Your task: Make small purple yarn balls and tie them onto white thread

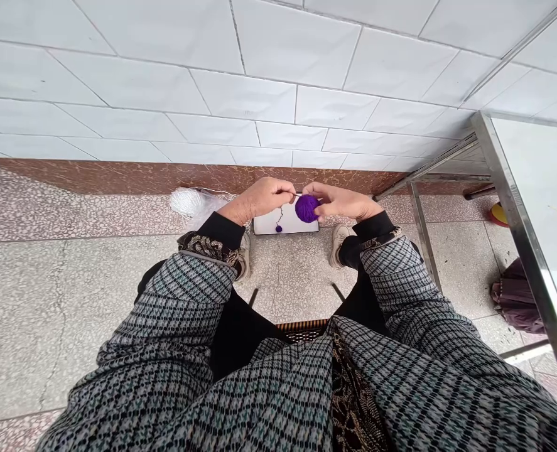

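Observation:
A ball of purple yarn (pixel 307 208) is in my right hand (pixel 337 202), whose fingers are closed around its right side and top. My left hand (pixel 271 196) is pinched just to the left of the ball. Between its fingertips and the ball runs a thin line, too fine to tell whether it is yarn or a slim tool. Below the left hand hangs a dark, kinked yarn strand (pixel 281 216), ending in a small purple bobble (pixel 279 228). Under both hands, a shallow white tray or box lid (pixel 264 225) with a dark rim lies on the floor.
White yarn (pixel 187 202) in clear plastic lies on the floor at the left. A metal-framed table (pixel 518 207) stands close on the right, with a dark purple cloth-like item (pixel 518 298) beneath it. Ahead rises a tiled wall (pixel 240 94). My shoes (pixel 339 242) flank the tray.

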Motion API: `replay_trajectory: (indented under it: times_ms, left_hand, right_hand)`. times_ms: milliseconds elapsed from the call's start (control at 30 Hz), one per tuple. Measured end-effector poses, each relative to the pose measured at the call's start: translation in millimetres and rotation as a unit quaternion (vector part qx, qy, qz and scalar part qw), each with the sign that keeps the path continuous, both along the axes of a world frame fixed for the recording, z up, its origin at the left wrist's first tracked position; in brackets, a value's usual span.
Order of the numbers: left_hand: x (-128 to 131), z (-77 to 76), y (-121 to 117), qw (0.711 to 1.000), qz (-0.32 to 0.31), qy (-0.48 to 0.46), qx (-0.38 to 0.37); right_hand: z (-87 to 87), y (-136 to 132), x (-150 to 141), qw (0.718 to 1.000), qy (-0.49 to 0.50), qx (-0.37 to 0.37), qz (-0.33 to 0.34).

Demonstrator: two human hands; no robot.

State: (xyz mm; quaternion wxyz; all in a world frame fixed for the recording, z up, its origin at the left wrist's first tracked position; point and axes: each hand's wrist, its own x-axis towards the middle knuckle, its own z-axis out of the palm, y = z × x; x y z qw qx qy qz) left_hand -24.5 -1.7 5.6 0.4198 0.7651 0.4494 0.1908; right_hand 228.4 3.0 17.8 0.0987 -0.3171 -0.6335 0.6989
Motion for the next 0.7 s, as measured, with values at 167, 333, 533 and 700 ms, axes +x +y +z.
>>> replay_trajectory:
  times_ms: [167, 333, 533, 700]
  left_hand:
    - [3.0, -8.0, 2.9, 1.000, 0.014, 0.002, 0.000]
    - [20.6, -15.1, -6.5, 0.997, -0.077, 0.000, -0.013]
    - [19.0, -12.4, -10.1, 0.995, -0.096, -0.005, -0.004]
    - [4.9, -4.7, -4.2, 0.999, -0.007, 0.008, 0.043]
  right_hand:
    - [-7.7, 2.7, 2.2, 0.982, 0.171, -0.031, -0.078]
    - [-12.6, 6.9, -4.1, 0.968, 0.131, 0.015, -0.212]
    - [-21.4, 7.5, -9.8, 0.955, -0.073, 0.125, -0.259]
    - [-14.6, 3.6, -9.4, 0.966, -0.178, 0.100, -0.158]
